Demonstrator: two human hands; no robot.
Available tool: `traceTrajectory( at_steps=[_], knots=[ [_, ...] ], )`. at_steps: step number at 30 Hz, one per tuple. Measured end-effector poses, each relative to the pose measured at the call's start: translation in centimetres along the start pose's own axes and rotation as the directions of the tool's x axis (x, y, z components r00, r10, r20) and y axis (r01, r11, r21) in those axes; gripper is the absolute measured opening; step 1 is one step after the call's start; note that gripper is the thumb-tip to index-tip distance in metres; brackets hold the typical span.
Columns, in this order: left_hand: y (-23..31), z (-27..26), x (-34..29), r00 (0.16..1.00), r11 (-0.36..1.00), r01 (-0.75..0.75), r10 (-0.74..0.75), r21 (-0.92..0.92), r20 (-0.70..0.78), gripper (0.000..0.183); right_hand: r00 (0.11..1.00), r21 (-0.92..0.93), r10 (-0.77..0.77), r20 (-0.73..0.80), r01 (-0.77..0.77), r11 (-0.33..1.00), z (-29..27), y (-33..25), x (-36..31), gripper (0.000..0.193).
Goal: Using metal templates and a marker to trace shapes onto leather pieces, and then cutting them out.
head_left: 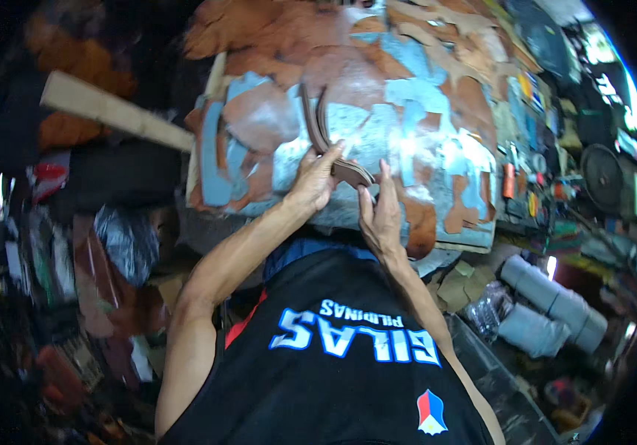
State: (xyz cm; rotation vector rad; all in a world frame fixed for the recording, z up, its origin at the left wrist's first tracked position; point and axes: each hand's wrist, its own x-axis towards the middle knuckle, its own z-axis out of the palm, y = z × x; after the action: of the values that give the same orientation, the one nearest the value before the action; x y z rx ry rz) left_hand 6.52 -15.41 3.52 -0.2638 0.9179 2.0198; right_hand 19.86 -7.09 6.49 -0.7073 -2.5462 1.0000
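Note:
My left hand (314, 180) is closed around the middle of a stack of thin, curved brown leather strips (352, 174), thumb on top. Beyond the hand the upper ends of the strips fan apart; their layered lower ends curve toward my right hand (383, 216). That hand is open, its fingers stretched forward and its thumb at or touching the stack's near end. Under both hands lies a worktable (333, 215) with a shiny silvery top. Flat brown leather pieces (263, 115) and blue-grey sheet pieces (216, 159) are spread over it.
A wooden plank (114, 111) juts out from the table's left side. Small tools and an orange container (509, 180) crowd the right edge. Grey rolls (552, 297) lie at the lower right, and a dark plastic bag (127, 245) is at the left.

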Motion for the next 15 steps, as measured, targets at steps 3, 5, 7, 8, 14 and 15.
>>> traceTrajectory(
  at_steps=[3,5,7,8,14,15],
  knots=[
    [-1.4,2.5,1.4,0.996,0.997,-0.027,0.033,-0.072,0.080,0.027,0.989,0.070,0.022,-0.144,-0.012,0.997,1.0,0.7,1.7,0.066],
    [-3.0,3.8,2.4,0.992,0.985,-0.084,0.096,-0.151,0.077,0.027,0.980,0.201,0.115,-0.166,-0.080,0.976,0.8,0.4,2.7,0.068],
    [-3.5,4.3,3.2,0.993,0.989,-0.052,0.066,-0.136,0.102,0.026,0.964,0.328,0.215,-0.159,-0.153,0.932,0.7,1.0,3.3,0.070],
    [-3.5,4.5,3.4,0.994,0.991,-0.028,0.041,-0.129,0.103,0.025,0.961,0.331,0.218,-0.172,-0.152,0.931,0.5,1.7,3.3,0.070],
    [-4.2,4.7,4.5,0.996,0.999,-0.034,0.036,-0.019,0.086,0.020,0.970,-0.178,-0.155,-0.188,0.121,0.977,-3.1,1.8,3.6,0.053],
    [-4.6,4.2,4.9,0.996,0.999,-0.046,0.046,-0.001,0.077,0.022,0.939,-0.188,-0.221,-0.265,0.174,0.967,-2.5,2.8,3.7,0.040]
  ],
)
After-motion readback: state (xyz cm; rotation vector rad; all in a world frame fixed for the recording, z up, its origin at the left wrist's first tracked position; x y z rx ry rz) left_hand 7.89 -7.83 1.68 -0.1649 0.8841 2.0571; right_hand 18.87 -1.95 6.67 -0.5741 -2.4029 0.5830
